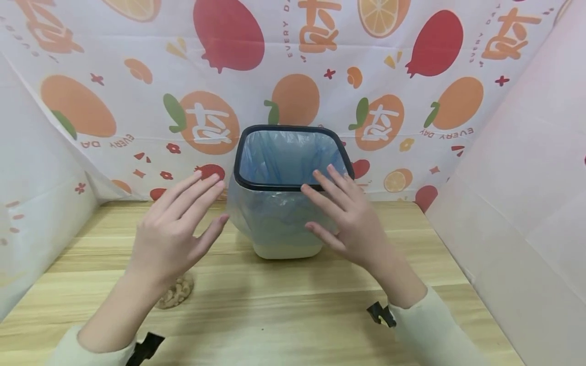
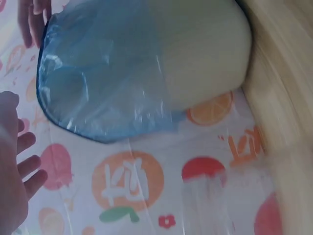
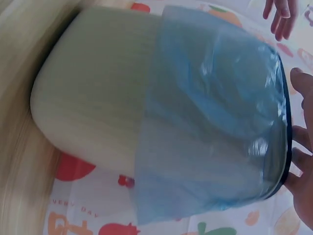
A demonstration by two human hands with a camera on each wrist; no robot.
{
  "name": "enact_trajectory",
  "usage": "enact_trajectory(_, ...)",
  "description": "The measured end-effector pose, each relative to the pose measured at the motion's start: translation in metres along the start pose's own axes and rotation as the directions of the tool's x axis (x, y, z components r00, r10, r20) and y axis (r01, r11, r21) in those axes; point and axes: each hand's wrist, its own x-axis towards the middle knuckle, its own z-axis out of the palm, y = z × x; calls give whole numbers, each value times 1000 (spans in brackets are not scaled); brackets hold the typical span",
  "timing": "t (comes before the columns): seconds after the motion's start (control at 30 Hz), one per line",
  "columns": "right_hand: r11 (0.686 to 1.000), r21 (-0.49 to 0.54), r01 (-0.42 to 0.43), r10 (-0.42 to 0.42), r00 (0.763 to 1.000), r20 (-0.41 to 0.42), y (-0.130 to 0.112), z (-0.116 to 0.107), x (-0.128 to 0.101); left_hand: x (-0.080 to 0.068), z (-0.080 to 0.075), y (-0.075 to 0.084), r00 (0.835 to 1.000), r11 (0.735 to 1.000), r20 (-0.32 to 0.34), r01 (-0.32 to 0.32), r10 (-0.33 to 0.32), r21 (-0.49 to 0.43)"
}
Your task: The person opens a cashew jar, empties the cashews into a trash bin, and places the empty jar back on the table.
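A pale trash can (image 1: 286, 250) stands upright at the back of the table, lined with a translucent blue bag (image 1: 279, 211) folded over its outside. A black rim ring (image 1: 274, 186) sits around the top over the bag. My left hand (image 1: 176, 221), fingers straight and apart, hovers left of the can and holds nothing. At the can's front right, my right hand (image 1: 350, 216) has its fingers extended, the tips overlapping the black rim in the head view. In the right wrist view the fingers (image 3: 301, 159) lie right at the ring's edge.
A small round beige coaster-like piece (image 1: 176, 292) lies on the wood-grain table (image 1: 274, 320) under my left forearm. A fruit-print cloth (image 1: 320, 61) hangs behind the can, and white cloth walls (image 1: 526, 203) close off both sides.
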Motion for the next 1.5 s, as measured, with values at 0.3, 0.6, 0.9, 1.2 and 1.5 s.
enact_trajectory(0.3, 993, 56, 106, -104, 993, -50, -37, 8, 5, -22, -32, -8, 994, 997, -100, 52, -46, 57)
enact_trajectory(0.6, 979, 130, 157, -154, 987, -33, -68, 40, 7, -50, -43, -19, 992, 995, -103, 76, -69, 66)
enact_trajectory(0.9, 970, 211, 117, -133, 989, 63, -88, 74, 10, -80, -50, -25, 995, 990, -34, 101, -98, 103)
enact_trajectory(1.2, 957, 284, 56, -106, 980, 166, -107, 109, 13, -97, -56, -32, 989, 982, 35, 135, -140, 129)
enact_trajectory(1.5, 922, 384, -49, -52, 967, 250, -123, 143, 16, -119, -59, -44, 977, 975, 104, 168, -184, 148)
